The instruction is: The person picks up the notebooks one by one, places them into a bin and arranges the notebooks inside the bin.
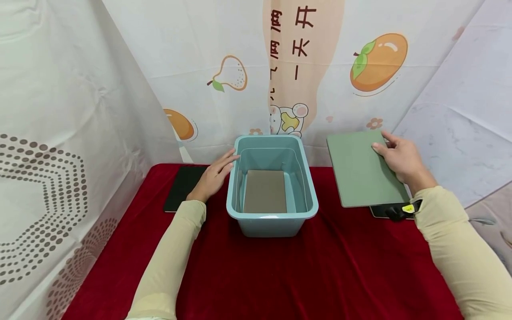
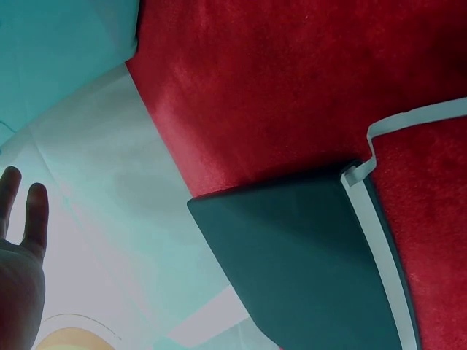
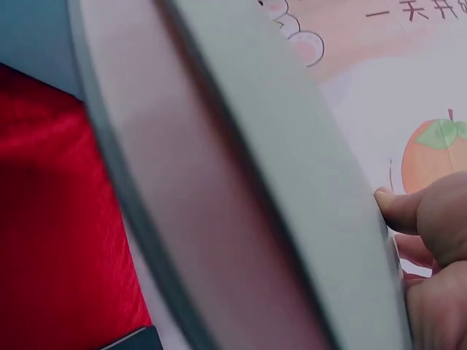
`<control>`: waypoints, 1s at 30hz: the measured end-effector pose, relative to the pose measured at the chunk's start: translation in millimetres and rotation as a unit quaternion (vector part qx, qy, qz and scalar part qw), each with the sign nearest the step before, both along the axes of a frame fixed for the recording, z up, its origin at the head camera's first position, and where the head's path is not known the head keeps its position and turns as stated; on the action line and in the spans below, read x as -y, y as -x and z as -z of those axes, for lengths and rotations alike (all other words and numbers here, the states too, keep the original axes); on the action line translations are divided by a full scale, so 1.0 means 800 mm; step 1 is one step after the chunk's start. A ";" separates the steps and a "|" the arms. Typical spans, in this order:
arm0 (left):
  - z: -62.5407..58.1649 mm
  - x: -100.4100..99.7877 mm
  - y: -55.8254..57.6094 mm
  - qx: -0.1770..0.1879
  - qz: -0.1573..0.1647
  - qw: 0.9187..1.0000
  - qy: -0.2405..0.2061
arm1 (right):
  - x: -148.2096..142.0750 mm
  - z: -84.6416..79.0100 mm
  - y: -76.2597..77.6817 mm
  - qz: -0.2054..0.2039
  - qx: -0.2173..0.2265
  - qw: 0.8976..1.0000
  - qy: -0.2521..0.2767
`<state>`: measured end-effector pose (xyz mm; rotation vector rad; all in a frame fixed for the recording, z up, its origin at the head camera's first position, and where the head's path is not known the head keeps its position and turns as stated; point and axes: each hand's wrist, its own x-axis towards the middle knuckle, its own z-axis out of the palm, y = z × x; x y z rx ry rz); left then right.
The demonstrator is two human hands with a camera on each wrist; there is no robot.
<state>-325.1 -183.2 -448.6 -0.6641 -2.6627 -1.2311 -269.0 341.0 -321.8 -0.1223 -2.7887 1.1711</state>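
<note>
My right hand (image 1: 400, 158) grips a sage-green notebook (image 1: 362, 171) by its right edge, thumb on the cover. From the right wrist view, the notebook's covers (image 3: 292, 146) gape slightly, with pale pages between them. A light blue plastic bin (image 1: 273, 216) stands mid-table, and a grey-brown notebook (image 1: 265, 191) lies flat on its floor. Beside the bin's left rim is my left hand (image 1: 214, 175), fingers extended with the fingertips right at the rim. Below that forearm lies a dark notebook (image 2: 299, 255) with a pale ribbon (image 2: 416, 117) trailing from it.
Another dark, flat item (image 1: 378, 211) lies on the right, mostly hidden under the raised green notebook. Red velvety cloth (image 1: 272, 275) covers the table. A printed curtain (image 1: 240, 111) hangs along the back edge, and more white sheeting (image 1: 60, 111) drapes at the left.
</note>
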 end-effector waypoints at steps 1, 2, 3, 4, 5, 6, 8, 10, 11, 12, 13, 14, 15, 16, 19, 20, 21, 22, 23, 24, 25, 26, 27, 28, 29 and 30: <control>0.000 0.000 0.000 0.000 0.000 1.000 0.001 | 0.003 -0.001 0.001 -0.001 -0.002 1.000 0.006; 0.001 0.000 0.000 0.001 -0.001 1.000 0.002 | 0.006 -0.001 0.002 -0.001 -0.004 1.000 0.013; 0.001 0.000 0.000 0.002 -0.002 1.000 0.004 | 0.008 -0.002 0.003 -0.001 -0.005 1.000 0.017; 0.002 0.000 0.000 0.002 -0.003 1.000 0.006 | 0.011 -0.002 0.004 -0.001 -0.008 1.000 0.022; 0.002 0.000 0.000 0.003 -0.004 1.000 0.007 | 0.013 -0.003 0.004 -0.002 -0.010 1.000 0.025; 0.002 -0.001 0.000 0.004 -0.005 1.000 0.008 | 0.015 -0.004 0.005 -0.002 -0.013 1.000 0.027; 0.002 -0.001 -0.001 0.004 -0.006 1.000 0.008 | 0.019 -0.006 0.007 -0.003 -0.015 0.999 0.029; 0.002 -0.001 -0.001 0.003 -0.008 1.000 0.008 | 0.022 -0.008 0.008 -0.007 -0.013 0.999 0.031; 0.002 -0.001 0.000 0.002 -0.007 1.000 0.008 | 0.023 -0.010 0.008 -0.009 -0.011 0.999 0.031; 0.002 -0.001 0.000 0.002 -0.008 1.000 0.008 | 0.025 -0.011 0.009 -0.011 -0.009 0.999 0.031; 0.002 -0.001 0.000 0.001 -0.008 1.000 0.008 | 0.027 -0.013 0.009 -0.013 -0.008 0.999 0.035; 0.002 -0.001 0.000 0.001 -0.007 1.000 0.008 | 0.029 -0.015 0.009 -0.015 -0.006 0.999 0.037; 0.002 -0.001 -0.001 0.001 -0.007 1.000 0.008 | 0.031 -0.016 0.010 -0.016 -0.005 0.999 0.040; 0.002 -0.001 -0.001 0.000 -0.007 1.000 0.008 | 0.033 -0.018 0.010 -0.017 -0.004 0.999 0.040; 0.001 -0.001 -0.002 -0.002 -0.005 1.000 0.006 | 0.040 -0.021 0.012 -0.016 -0.010 0.999 0.039; 0.001 -0.001 -0.002 -0.003 -0.006 1.000 0.006 | 0.042 -0.021 0.013 -0.015 -0.012 0.999 0.034; 0.001 -0.001 -0.002 -0.003 -0.006 1.000 0.006 | 0.044 -0.022 0.014 -0.014 -0.015 0.999 0.032; 0.001 -0.001 -0.002 -0.004 -0.006 1.000 0.005 | 0.046 -0.022 0.015 -0.013 -0.018 0.999 0.028; 0.001 -0.001 -0.002 -0.004 -0.006 1.000 0.005 | 0.049 -0.022 0.017 -0.013 -0.021 0.999 0.028; 0.001 -0.001 -0.002 -0.004 -0.006 1.000 0.004 | 0.051 -0.022 0.018 -0.013 -0.024 0.999 0.030; 0.001 -0.001 -0.002 -0.005 -0.006 1.000 0.003 | 0.054 -0.022 0.019 -0.014 -0.025 0.999 0.031; 0.001 -0.001 -0.002 -0.004 -0.007 1.000 0.003 | 0.056 -0.022 0.020 -0.015 -0.026 0.999 0.037; 0.000 -0.001 -0.002 -0.005 -0.006 1.000 0.002 | 0.059 -0.022 0.021 -0.016 -0.027 0.999 0.040; 0.000 -0.002 -0.002 -0.005 -0.006 1.000 0.002 | 0.061 -0.023 0.022 -0.018 -0.026 0.999 0.043; 0.000 -0.002 -0.002 -0.005 -0.006 1.000 0.001 | 0.064 -0.024 0.023 -0.021 -0.025 0.998 0.048; 0.000 -0.002 -0.002 -0.005 -0.006 1.000 0.001 | 0.066 -0.024 0.024 -0.022 -0.024 0.998 0.049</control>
